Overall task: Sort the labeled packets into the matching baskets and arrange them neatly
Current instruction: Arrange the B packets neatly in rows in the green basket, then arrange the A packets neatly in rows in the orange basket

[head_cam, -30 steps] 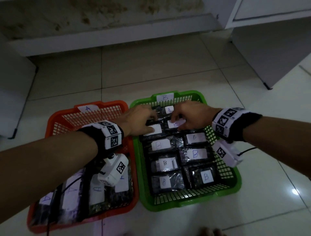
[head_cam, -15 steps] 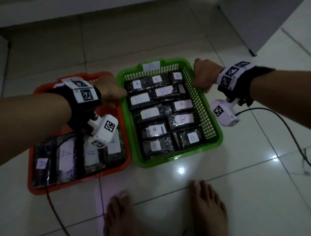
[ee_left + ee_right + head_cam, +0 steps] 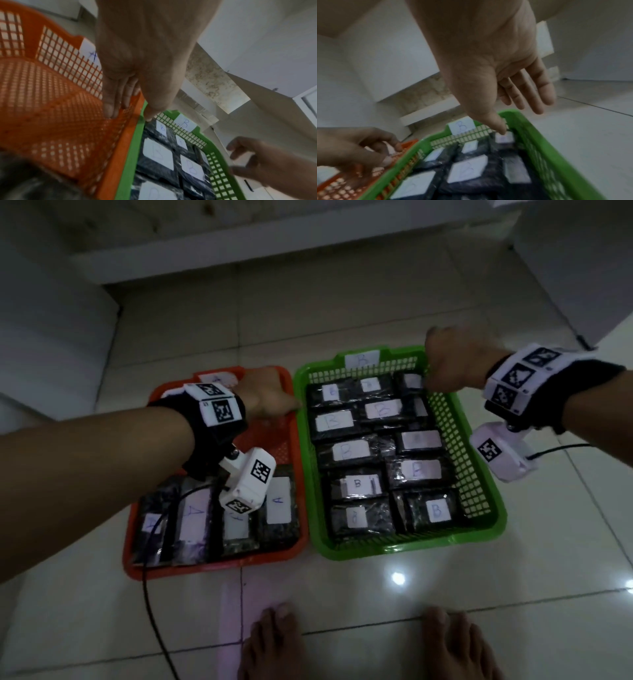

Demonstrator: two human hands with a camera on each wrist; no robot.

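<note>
The green basket [image 3: 387,549], tagged B [image 3: 362,359], holds several dark packets with B labels [image 3: 352,453] in two rows. To its left stands the orange basket [image 3: 212,568], with several A packets [image 3: 278,505] at its near end. My left hand [image 3: 270,397] is where the two baskets meet: its fingers [image 3: 109,105] lie against the orange inner wall and its thumb [image 3: 150,113] sits on the green rim, pinching the two rims. My right hand [image 3: 452,364] hovers over the green basket's far right corner. Its fingers [image 3: 539,94] are straight outside the rim, and its thumb [image 3: 496,124] touches the corner packet's label.
Both baskets stand on a pale tiled floor. My bare feet [image 3: 274,642] are just in front of them. A black cable [image 3: 150,611] trails from my left wrist across the floor. White furniture stands at the left [image 3: 51,337] and far right [image 3: 565,268].
Both hands have left the packets at the green basket's far end and moved apart, the left to its left rim, the right to its far right corner. The head view has pulled back.
</note>
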